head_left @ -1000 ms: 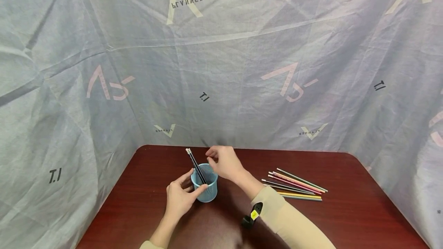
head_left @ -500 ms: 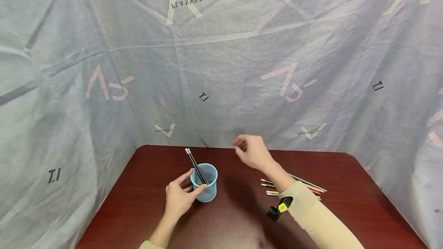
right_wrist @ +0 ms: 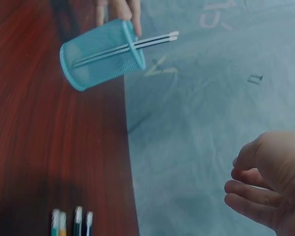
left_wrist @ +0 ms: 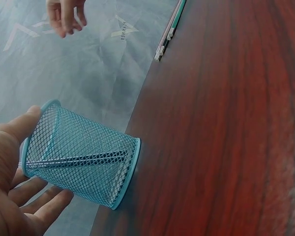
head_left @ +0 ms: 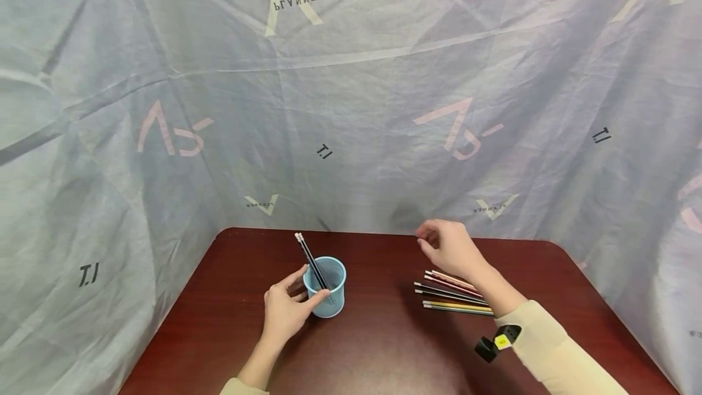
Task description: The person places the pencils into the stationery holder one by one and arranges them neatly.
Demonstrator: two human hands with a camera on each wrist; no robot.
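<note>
A light blue mesh pencil cup point(head_left: 336, 305) stands upright on the table, left of the middle in the head view. Two dark pencils point(head_left: 307, 252) with white ends up lean inside it towards the left. My left hand point(head_left: 284, 308) holds the cup from the left, its thumb at the near rim and its fingers round the far side; the left wrist view shows the mesh wall point(left_wrist: 83, 142) between them. Above the table's back right, my right hand point(head_left: 450, 247) hangs with loosely bent fingers and nothing in them. Loose pencils point(head_left: 457, 307) lie below it, partly hidden by the forearm.
The dark red wooden table point(head_left: 373, 346) has a grey printed cloth point(head_left: 356, 108) hanging close behind its back edge and at both sides. The loose pencils fan out on the right, white ends towards the cup. A black wrist camera point(head_left: 487, 348) sticks out from the right sleeve.
My right hand has moved from beside the cup's rim to the right, over towards the loose pencils, empty throughout. My left hand, the cup and its two pencils have stayed put.
</note>
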